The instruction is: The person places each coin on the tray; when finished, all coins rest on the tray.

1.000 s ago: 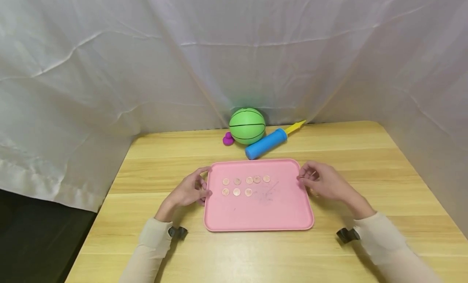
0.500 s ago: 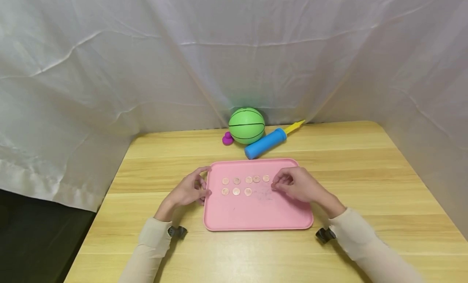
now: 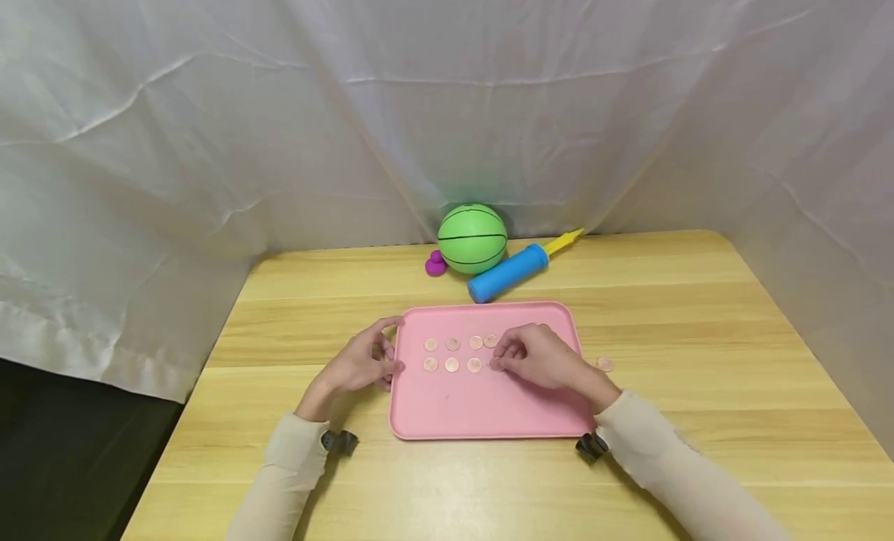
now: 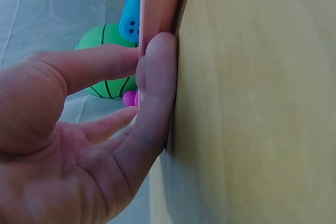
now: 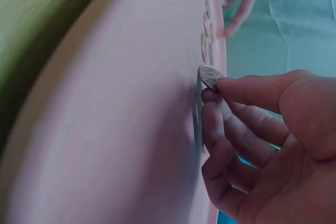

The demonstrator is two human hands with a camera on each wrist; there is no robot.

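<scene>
A pink tray (image 3: 461,417) lies on the wooden table with two rows of round coins (image 3: 452,364) on it. My left hand (image 3: 358,361) grips its left rim, thumb on the upper side and fingers against the underside, as the left wrist view shows. Over the tray, my right hand (image 3: 545,358) pinches a silvery coin (image 5: 211,77) between thumb and fingers. That coin is tilted, its lower edge right at the tray surface, beside the right end of the nearer row. Part of the farther row is hidden behind my right hand. Another coin (image 3: 604,363) lies on the table, right of the tray.
Behind the tray are a green ball (image 3: 472,240), a small purple object (image 3: 436,264) and a blue hand pump (image 3: 508,272) with a yellow nozzle. A pale curtain (image 3: 447,122) hangs around the back and sides of the table (image 3: 705,324).
My right hand has moved left from the tray's right rim to the end of the nearer row, carrying the coin. The coin on the table has come into view. My left hand has stayed put.
</scene>
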